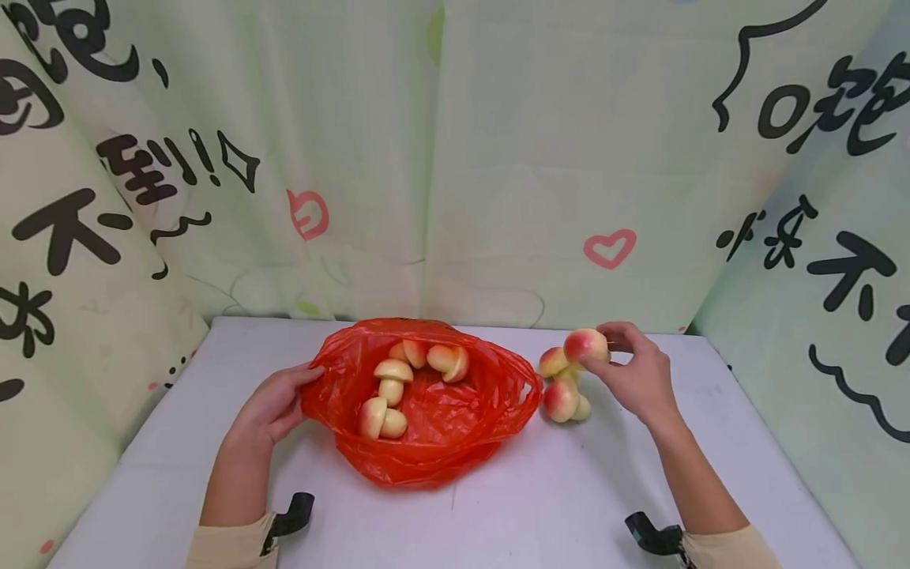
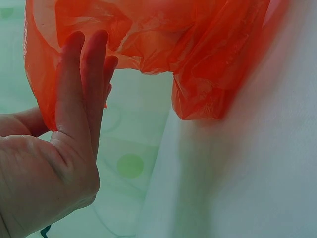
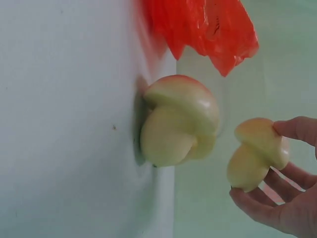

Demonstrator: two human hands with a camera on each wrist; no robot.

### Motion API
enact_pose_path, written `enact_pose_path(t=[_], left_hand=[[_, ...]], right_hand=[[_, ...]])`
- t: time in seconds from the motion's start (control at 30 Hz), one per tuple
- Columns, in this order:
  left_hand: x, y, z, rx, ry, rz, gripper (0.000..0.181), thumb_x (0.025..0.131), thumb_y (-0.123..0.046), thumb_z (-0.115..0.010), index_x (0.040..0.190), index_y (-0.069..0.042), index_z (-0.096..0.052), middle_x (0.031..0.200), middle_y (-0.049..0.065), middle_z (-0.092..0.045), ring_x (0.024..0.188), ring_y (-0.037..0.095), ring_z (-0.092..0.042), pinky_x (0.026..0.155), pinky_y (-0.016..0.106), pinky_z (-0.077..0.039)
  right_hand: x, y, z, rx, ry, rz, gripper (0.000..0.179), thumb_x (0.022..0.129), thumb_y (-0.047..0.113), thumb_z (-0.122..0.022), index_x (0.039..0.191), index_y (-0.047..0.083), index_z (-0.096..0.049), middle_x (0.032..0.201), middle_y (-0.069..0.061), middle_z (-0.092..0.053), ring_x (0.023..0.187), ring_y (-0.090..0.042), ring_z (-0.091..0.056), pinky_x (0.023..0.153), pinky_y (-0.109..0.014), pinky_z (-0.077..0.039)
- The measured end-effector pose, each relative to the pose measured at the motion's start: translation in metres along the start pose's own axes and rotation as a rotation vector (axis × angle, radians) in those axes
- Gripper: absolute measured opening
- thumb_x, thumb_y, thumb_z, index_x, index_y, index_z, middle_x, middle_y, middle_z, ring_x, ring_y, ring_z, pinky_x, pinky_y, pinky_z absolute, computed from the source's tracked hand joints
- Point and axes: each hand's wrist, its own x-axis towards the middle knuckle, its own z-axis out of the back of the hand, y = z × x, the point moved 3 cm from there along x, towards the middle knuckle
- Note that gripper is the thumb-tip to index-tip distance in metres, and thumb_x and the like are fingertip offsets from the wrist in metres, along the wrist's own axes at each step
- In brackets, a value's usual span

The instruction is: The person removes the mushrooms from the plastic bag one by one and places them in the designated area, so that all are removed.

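My left hand [image 1: 277, 403] pinches the left rim of a red plastic bag [image 1: 455, 442], which sits mouth-up on the table. In the left wrist view the fingers lie along the outside of the red film, the thumb behind it. Several model mushrooms, pale with reddish caps, lie in the bag, among them an upright mushroom [image 1: 392, 379]. To the bag's right, my right hand [image 1: 640, 375] grips a red-and-yellow mushroom [image 3: 257, 153] between thumb and fingertips. It is raised over the table beside other mushrooms, one a red-capped mushroom [image 1: 565, 401] close to the bag's edge.
The white table [image 1: 526, 514] reaches back to a pale green curtain [image 1: 512, 158] with printed black characters and pink hearts. Curtain panels also flank both sides. A black wrist mount [image 1: 293, 514] sticks out from the left sleeve, and another black mount [image 1: 652, 535] from the right.
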Motion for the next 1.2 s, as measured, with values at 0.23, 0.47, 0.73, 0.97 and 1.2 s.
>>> enact_pose_path(t=[0.23, 0.47, 0.73, 0.97, 1.2], left_hand=[[0.001, 0.002, 0.000, -0.014, -0.004, 0.010, 0.059, 0.109, -0.025, -0.056, 0.161, -0.006, -0.035, 0.117, -0.008, -0.067, 0.105, 0.010, -0.067, 0.094, 0.026, -0.060], [0.002, 0.002, -0.002, -0.005, 0.002, 0.009, 0.059, 0.109, -0.025, -0.056, 0.161, -0.006, -0.035, 0.118, -0.007, -0.067, 0.105, 0.010, -0.066, 0.094, 0.026, -0.060], [0.004, 0.002, -0.003, 0.000, 0.009, 0.003, 0.058, 0.109, -0.024, -0.054, 0.160, -0.005, -0.035, 0.117, -0.008, -0.068, 0.104, 0.010, -0.067, 0.093, 0.026, -0.060], [0.003, 0.001, -0.003, 0.004, 0.007, 0.003, 0.059, 0.109, -0.024, -0.056, 0.161, -0.005, -0.035, 0.117, -0.008, -0.068, 0.103, 0.010, -0.067, 0.093, 0.026, -0.060], [0.001, 0.001, -0.003, 0.010, 0.004, 0.001, 0.058, 0.110, -0.024, -0.053, 0.160, -0.004, -0.034, 0.116, -0.008, -0.067, 0.102, 0.009, -0.067, 0.093, 0.025, -0.060]], right_hand=[[0.003, -0.020, 0.000, -0.029, -0.013, -0.041, 0.057, 0.094, 0.037, -0.076, 0.138, 0.005, -0.057, 0.134, -0.021, -0.063, 0.123, -0.041, -0.056, 0.070, -0.021, -0.054], [0.003, -0.030, -0.001, -0.044, -0.017, -0.076, 0.057, 0.094, 0.035, -0.076, 0.138, 0.004, -0.057, 0.133, -0.022, -0.063, 0.123, -0.042, -0.057, 0.074, -0.025, -0.053], [0.004, -0.037, -0.002, -0.062, -0.004, -0.123, 0.057, 0.095, 0.035, -0.076, 0.138, 0.004, -0.056, 0.135, -0.023, -0.063, 0.124, -0.042, -0.057, 0.078, -0.029, -0.052], [0.007, -0.044, -0.005, -0.066, 0.030, -0.136, 0.059, 0.095, 0.035, -0.075, 0.140, 0.003, -0.055, 0.135, -0.024, -0.063, 0.123, -0.042, -0.058, 0.080, -0.030, -0.051], [0.009, -0.051, -0.009, -0.063, 0.044, -0.164, 0.059, 0.095, 0.034, -0.075, 0.139, 0.002, -0.054, 0.136, -0.025, -0.061, 0.125, -0.043, -0.057, 0.079, -0.028, -0.053]])
